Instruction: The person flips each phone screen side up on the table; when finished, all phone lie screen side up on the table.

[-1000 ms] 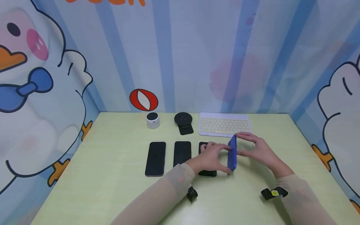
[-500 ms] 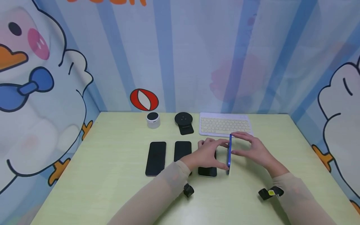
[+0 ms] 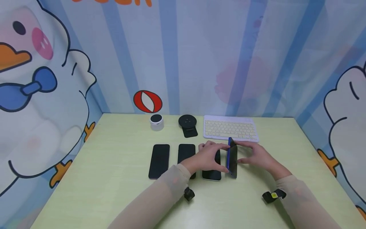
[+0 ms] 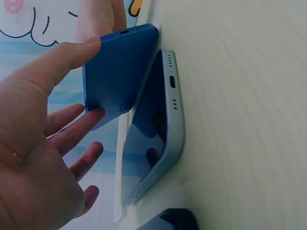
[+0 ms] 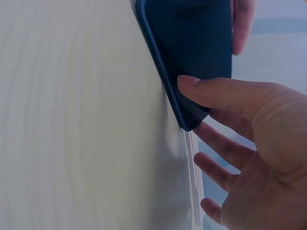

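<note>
A blue phone (image 3: pixel 233 161) stands on a long edge, leaning left, with its dark screen towards the right. My left hand (image 3: pixel 206 156) pinches it from the left; in the left wrist view the thumb is at the port-end corner and a finger touches the blue back (image 4: pixel 120 72). My right hand (image 3: pixel 258 156) holds it from the right; the thumb (image 5: pixel 206 90) lies on its screen side in the right wrist view. Just left of it, a pale-edged phone (image 3: pixel 212 175) lies screen up, partly hidden by my left hand.
Two more dark phones, a middle one (image 3: pixel 186 152) and a left one (image 3: pixel 159 161), lie in the same row. Behind stand a white round speaker (image 3: pixel 157 125), a black round-headed stand (image 3: pixel 187 122) and a white keyboard (image 3: pixel 231 128). A patterned curtain (image 3: pixel 194 63) rises at the table's back.
The blue phone has turned from showing its blue back, through edge-on, to showing its dark screen. Its upper edge has tipped left, and both hands have shifted slightly left with it.
</note>
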`<state>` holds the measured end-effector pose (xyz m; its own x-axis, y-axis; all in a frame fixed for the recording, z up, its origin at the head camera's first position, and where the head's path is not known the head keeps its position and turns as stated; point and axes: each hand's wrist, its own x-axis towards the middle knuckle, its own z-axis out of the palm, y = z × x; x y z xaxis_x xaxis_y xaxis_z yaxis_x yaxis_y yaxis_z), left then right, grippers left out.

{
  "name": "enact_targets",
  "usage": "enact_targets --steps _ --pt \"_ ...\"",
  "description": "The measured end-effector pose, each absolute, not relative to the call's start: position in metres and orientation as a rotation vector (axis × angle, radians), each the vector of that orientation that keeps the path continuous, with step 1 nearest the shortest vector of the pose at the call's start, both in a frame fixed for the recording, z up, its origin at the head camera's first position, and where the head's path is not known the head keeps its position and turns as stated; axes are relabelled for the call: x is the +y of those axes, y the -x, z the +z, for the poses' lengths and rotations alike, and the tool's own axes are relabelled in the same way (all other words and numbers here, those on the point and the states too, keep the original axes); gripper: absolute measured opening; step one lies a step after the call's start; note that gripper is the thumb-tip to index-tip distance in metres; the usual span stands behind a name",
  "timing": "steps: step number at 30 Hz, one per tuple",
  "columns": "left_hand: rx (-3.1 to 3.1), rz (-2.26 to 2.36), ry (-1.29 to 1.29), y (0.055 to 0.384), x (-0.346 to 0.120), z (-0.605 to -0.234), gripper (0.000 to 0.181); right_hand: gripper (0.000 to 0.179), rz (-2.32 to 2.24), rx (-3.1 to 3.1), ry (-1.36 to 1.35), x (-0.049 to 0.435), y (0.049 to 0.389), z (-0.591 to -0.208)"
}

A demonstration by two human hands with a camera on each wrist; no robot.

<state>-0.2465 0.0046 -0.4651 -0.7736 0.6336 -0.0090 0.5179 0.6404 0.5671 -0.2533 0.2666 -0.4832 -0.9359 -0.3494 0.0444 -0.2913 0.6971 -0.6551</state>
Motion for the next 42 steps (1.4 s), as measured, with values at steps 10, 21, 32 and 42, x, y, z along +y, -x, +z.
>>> enact_targets --steps 10,21,32,42 --pt "2.725 0.764 -0.907 0.242 0.010 -0.476 0.086 0.071 -0.969 2.846 0.557 0.278 0.251 -0.483" --pt "2.875 0.464 -0.894 0.234 0.022 -0.481 0.084 0.070 -0.928 2.832 0.544 0.287 0.251 -0.483" --pt "2.891 0.326 -0.876 0.230 0.027 -0.483 0.079 0.071 -0.938 2.821 0.547 0.287 0.246 -0.485" --pt "2.895 0.312 -0.934 0.224 0.007 -0.474 0.072 0.077 -0.908 2.849 0.495 0.288 0.238 -0.480"
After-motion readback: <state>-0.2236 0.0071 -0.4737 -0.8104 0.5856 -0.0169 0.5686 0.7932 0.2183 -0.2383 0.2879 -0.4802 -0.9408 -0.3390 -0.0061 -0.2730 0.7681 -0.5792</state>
